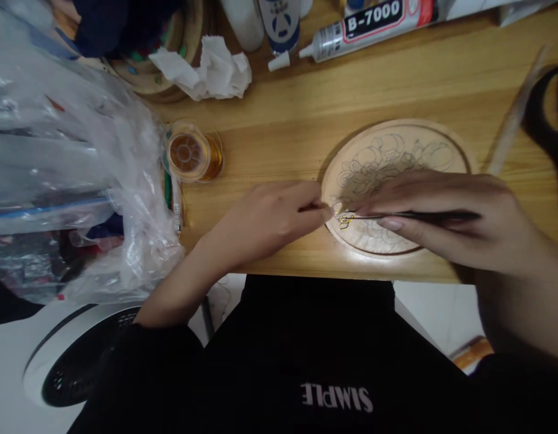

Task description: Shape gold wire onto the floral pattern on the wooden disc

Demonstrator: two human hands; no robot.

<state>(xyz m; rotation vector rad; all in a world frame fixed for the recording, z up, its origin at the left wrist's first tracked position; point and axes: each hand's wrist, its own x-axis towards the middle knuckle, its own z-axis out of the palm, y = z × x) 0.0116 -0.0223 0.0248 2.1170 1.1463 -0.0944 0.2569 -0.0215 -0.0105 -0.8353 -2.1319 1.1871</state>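
Observation:
A round wooden board (460, 141) with a fine line drawing on its face lies near the table's front edge. Over its left side, a small piece of gold wire (344, 223) is bent into loops. My left hand (279, 214) is closed in a pinch on one end of this wire. Thin dark tweezers (410, 215) sit in my right hand (464, 211), their tips at the wire loops. My right fingers hide part of the drawing beneath them.
A spool of gold wire (193, 154) stands left of my left hand. Plastic bags (125, 157) fill the left side. Crumpled tissue (220, 69) and a B-7000 glue tube (373, 27) lie at the back. Black-handled scissors (541, 102) are at the right.

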